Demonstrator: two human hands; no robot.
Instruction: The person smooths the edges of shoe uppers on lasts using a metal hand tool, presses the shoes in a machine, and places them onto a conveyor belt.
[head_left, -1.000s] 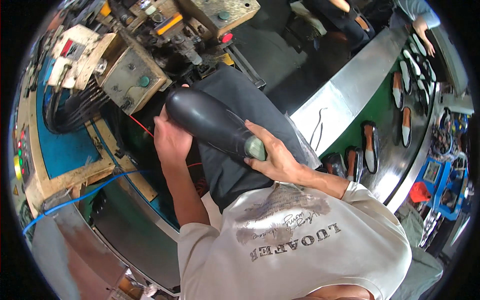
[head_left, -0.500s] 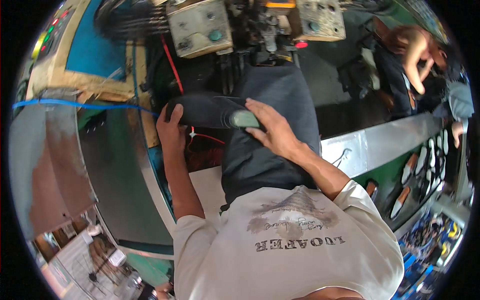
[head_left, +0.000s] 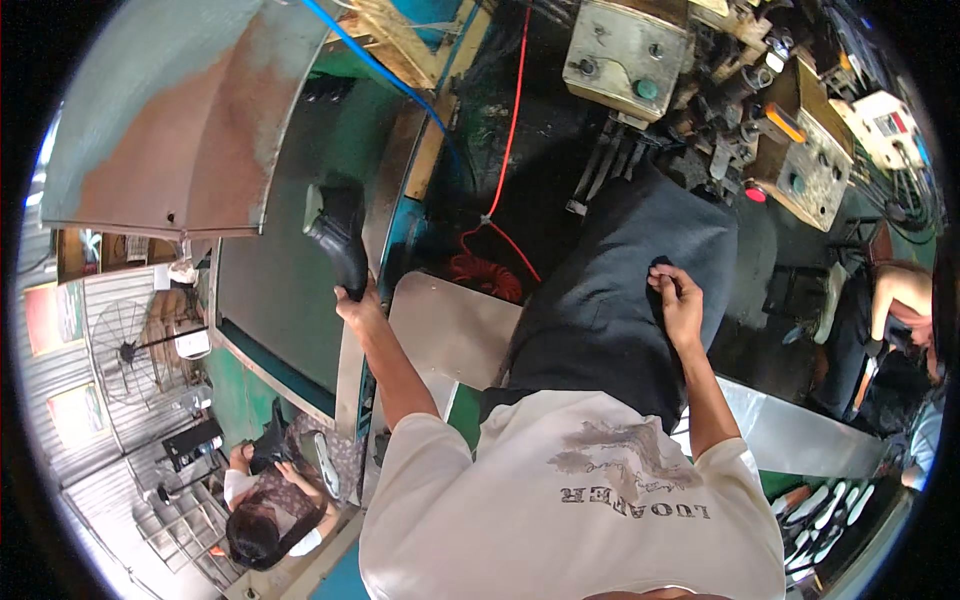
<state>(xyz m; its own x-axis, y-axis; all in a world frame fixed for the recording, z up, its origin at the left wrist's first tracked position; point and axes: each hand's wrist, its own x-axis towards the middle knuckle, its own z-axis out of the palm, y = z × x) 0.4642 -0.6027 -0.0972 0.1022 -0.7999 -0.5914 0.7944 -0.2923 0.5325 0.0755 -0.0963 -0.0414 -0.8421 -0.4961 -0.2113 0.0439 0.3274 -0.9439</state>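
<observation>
My left hand (head_left: 358,300) is stretched out to the left and grips a black shoe (head_left: 338,232) by its lower end, holding it over a dark conveyor surface (head_left: 275,290). My right hand (head_left: 678,300) rests on my dark trouser leg (head_left: 620,290), fingers curled with nothing in them. My white shirt fills the lower middle of the view.
A machine with grey control boxes (head_left: 625,50) and green and red buttons stands ahead. A red cable (head_left: 505,170) and a blue hose (head_left: 400,85) run across the floor. Another person (head_left: 270,500) sits at lower left, one more at the right edge (head_left: 890,320). Shoes lie on a belt (head_left: 830,510).
My view swung to the left. My right hand let go of the black shoe and dropped to my leg; my left hand carried the shoe out left over the conveyor.
</observation>
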